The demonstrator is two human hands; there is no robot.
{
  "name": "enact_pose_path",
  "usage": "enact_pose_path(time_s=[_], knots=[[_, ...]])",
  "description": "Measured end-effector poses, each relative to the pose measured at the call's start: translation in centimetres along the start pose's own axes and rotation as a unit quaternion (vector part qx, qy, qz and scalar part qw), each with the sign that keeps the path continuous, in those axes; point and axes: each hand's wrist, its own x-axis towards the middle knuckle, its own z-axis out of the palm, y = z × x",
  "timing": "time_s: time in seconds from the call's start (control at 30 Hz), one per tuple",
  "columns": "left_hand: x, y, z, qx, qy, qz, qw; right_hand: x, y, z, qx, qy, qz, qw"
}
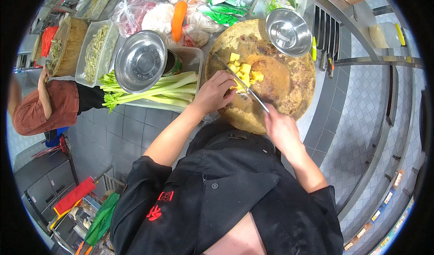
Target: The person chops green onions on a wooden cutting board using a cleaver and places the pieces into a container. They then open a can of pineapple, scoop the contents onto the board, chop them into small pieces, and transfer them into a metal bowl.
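A thick round wooden chopping block [284,85] stands in front of me. My right hand [281,129] grips the handle of a kitchen knife [256,99] at the block's near side. Its narrow-looking blade slants away to the far left, across a cluster of yellow food chunks [244,69]. My left hand [215,90] is bent over the block's left part, fingertips curled close beside the blade. Some yellow bits lie at those fingertips; whether the fingers pinch a piece is hidden.
A steel bowl [288,31] rests at the block's far right edge, near several knives [325,34]. Left of the block, celery stalks [169,92] and another steel bowl [140,61] sit over a plastic tub [200,65]. A carrot [179,21] lies on bagged food. Another person [51,102] stands left.
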Motion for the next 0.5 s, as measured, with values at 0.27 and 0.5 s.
enact_pose_path(time_s=[0.27,0.5], knots=[[0.3,-0.2,0.1,-0.003,0.027,0.013,1.000,-1.2,3.1,5.0,0.170,0.167,-0.035,0.971],[3.6,-2.7,1.3,0.038,0.106,-0.069,0.991,-6.6,4.0,7.1,0.524,0.153,0.262,0.796]])
